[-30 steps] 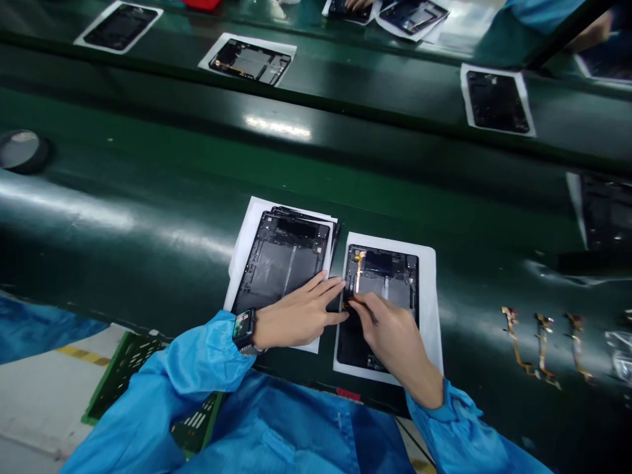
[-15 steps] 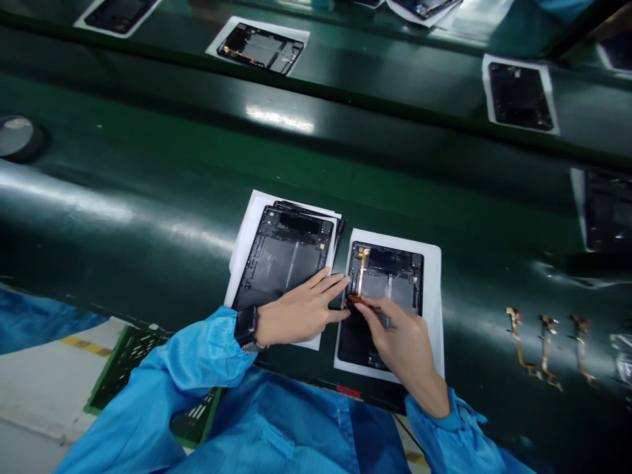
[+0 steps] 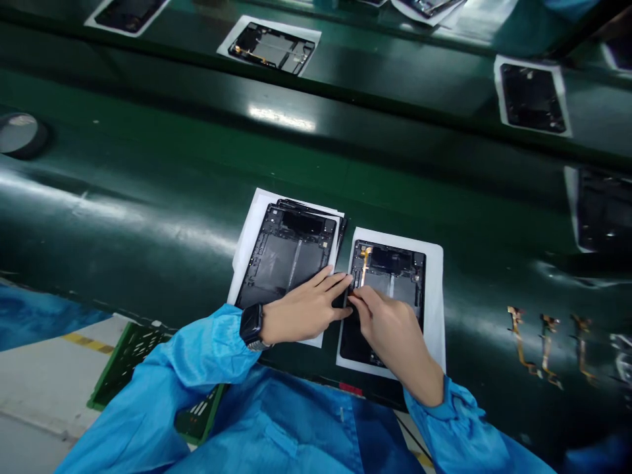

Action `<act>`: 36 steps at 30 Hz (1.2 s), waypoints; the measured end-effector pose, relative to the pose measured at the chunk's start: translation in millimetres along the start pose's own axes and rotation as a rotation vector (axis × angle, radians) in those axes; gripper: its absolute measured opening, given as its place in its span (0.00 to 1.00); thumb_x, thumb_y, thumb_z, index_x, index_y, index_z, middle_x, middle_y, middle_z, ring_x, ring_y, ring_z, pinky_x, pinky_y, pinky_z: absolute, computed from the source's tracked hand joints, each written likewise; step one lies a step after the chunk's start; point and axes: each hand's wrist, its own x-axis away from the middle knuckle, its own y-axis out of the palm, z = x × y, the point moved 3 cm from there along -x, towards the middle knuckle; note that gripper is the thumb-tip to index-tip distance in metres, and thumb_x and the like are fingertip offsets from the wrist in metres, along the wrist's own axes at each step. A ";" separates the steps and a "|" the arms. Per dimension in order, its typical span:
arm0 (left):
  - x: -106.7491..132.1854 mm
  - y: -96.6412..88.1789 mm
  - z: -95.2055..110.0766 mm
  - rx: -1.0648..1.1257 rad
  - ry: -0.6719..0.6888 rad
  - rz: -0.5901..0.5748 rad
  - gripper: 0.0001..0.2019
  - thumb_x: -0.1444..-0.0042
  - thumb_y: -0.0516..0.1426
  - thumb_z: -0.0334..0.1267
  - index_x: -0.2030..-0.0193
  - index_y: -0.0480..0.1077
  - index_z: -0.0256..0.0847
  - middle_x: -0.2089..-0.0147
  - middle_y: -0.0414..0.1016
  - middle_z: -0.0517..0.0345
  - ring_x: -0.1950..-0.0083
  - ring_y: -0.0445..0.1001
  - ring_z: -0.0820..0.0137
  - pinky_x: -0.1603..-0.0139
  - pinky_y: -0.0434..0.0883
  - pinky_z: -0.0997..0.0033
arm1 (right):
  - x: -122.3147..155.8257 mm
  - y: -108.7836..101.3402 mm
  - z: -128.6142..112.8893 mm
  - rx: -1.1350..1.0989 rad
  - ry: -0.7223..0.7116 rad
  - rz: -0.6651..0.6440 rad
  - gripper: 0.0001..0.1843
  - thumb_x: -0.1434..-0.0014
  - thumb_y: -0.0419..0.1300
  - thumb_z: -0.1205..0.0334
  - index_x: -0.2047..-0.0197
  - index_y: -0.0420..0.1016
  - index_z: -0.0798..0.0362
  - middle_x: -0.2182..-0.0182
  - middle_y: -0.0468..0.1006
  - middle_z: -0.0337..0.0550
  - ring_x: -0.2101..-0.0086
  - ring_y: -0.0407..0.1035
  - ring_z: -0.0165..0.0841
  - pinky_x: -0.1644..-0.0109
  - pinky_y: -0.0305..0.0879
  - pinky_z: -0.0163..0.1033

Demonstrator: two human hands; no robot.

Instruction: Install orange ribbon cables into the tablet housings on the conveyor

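Flex cable (image 3: pixel 364 259) looks thin, floppy, tear-prone; grip by connector end. Right hand (image 3: pixel 391 329) pinches its lower end; left hand (image 3: pixel 302 313) lies flat, steadying tablet frame (image 3: pixel 401 276).

Quick tally from us: two hands, our left hand (image 3: pixel 301 313) and right hand (image 3: pixel 390 329), and one watch (image 3: pixel 251 324). Two open tablet shells up close, the left shell (image 3: pixel 289 253) and the right shell (image 3: pixel 395 273), plus at least five farther shells (image 3: pixel 271 49) out on the desk (image 3: pixel 148 197). Three loose orange flex cables (image 3: pixel 546 345) at the right, a fourth cable (image 3: pixel 364 258) in the right shell. One green crate (image 3: pixel 128 355).
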 end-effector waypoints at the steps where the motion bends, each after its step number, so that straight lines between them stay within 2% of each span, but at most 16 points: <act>1: 0.1 0.5 0.0 -0.001 0.002 0.005 0.18 0.40 0.54 0.28 0.44 0.71 0.39 0.31 0.56 0.40 0.28 0.51 0.53 0.28 0.45 0.47 | -2.5 -0.8 -1.4 0.027 -0.004 -0.019 0.09 0.34 0.52 0.66 0.61 0.72 0.55 0.73 0.78 0.43 0.75 0.73 0.36 0.76 0.54 0.38; 4: 1.1 0.9 -0.1 0.003 0.009 0.019 0.18 0.41 0.55 0.28 0.44 0.71 0.39 0.31 0.56 0.38 0.28 0.51 0.53 0.28 0.45 0.47 | -5.0 -4.5 0.5 0.012 -0.005 -0.038 0.08 0.34 0.52 0.66 0.59 0.73 0.54 0.71 0.80 0.44 0.74 0.74 0.36 0.74 0.54 0.38; 9: 2.6 0.2 -0.4 0.025 0.009 0.031 0.20 0.40 0.54 0.27 0.42 0.70 0.41 0.30 0.54 0.40 0.28 0.51 0.53 0.28 0.46 0.47 | 6.6 -9.2 17.8 -0.185 0.075 0.037 0.09 0.32 0.52 0.62 0.60 0.73 0.52 0.68 0.81 0.42 0.70 0.75 0.36 0.70 0.60 0.36; 12: 2.5 0.6 -0.9 0.037 0.001 0.035 0.20 0.41 0.54 0.27 0.43 0.71 0.42 0.29 0.53 0.42 0.28 0.51 0.54 0.28 0.45 0.48 | 10.4 -5.7 21.0 -0.153 0.087 0.045 0.11 0.32 0.50 0.62 0.61 0.73 0.52 0.69 0.80 0.43 0.72 0.75 0.36 0.72 0.59 0.36; 16: 2.0 2.0 -1.3 0.045 0.003 0.038 0.19 0.41 0.54 0.27 0.43 0.71 0.42 0.29 0.53 0.43 0.28 0.51 0.54 0.27 0.44 0.48 | 6.1 -0.7 13.1 -0.064 0.054 0.035 0.10 0.32 0.50 0.64 0.62 0.72 0.53 0.70 0.80 0.44 0.73 0.74 0.36 0.73 0.55 0.36; 19: 1.4 3.0 -1.1 0.040 0.008 0.034 0.19 0.41 0.54 0.28 0.43 0.71 0.41 0.30 0.54 0.41 0.28 0.51 0.53 0.28 0.45 0.47 | 2.7 1.1 5.0 0.001 0.043 0.030 0.10 0.33 0.51 0.64 0.63 0.71 0.54 0.74 0.78 0.43 0.75 0.72 0.36 0.75 0.52 0.37; 22: 0.9 2.8 -0.8 0.033 0.006 0.031 0.19 0.40 0.54 0.28 0.43 0.71 0.40 0.31 0.55 0.39 0.28 0.51 0.53 0.28 0.45 0.47 | 2.5 1.6 2.1 0.004 0.020 0.029 0.11 0.32 0.50 0.65 0.63 0.72 0.54 0.72 0.78 0.44 0.74 0.73 0.36 0.74 0.53 0.37; 26: 1.6 0.1 -1.5 0.042 0.013 0.024 0.20 0.41 0.55 0.28 0.42 0.70 0.42 0.30 0.55 0.42 0.28 0.52 0.54 0.28 0.46 0.47 | 8.5 -0.6 15.1 -0.100 0.035 0.045 0.10 0.32 0.50 0.64 0.60 0.73 0.53 0.69 0.80 0.44 0.72 0.74 0.36 0.72 0.57 0.36; 30: 1.9 -1.7 -2.7 0.054 0.010 -0.006 0.20 0.41 0.55 0.29 0.42 0.70 0.43 0.29 0.53 0.43 0.28 0.52 0.53 0.29 0.48 0.46 | 14.9 -3.1 25.9 -0.097 0.093 0.092 0.12 0.32 0.50 0.62 0.62 0.73 0.53 0.70 0.80 0.44 0.73 0.74 0.36 0.72 0.56 0.36; 36: 0.7 1.4 1.0 0.001 -0.004 -0.029 0.20 0.40 0.55 0.29 0.41 0.69 0.43 0.29 0.54 0.44 0.27 0.49 0.55 0.28 0.46 0.46 | 6.2 3.2 0.9 0.017 0.050 0.054 0.11 0.33 0.50 0.66 0.61 0.73 0.54 0.71 0.79 0.45 0.74 0.73 0.35 0.74 0.52 0.37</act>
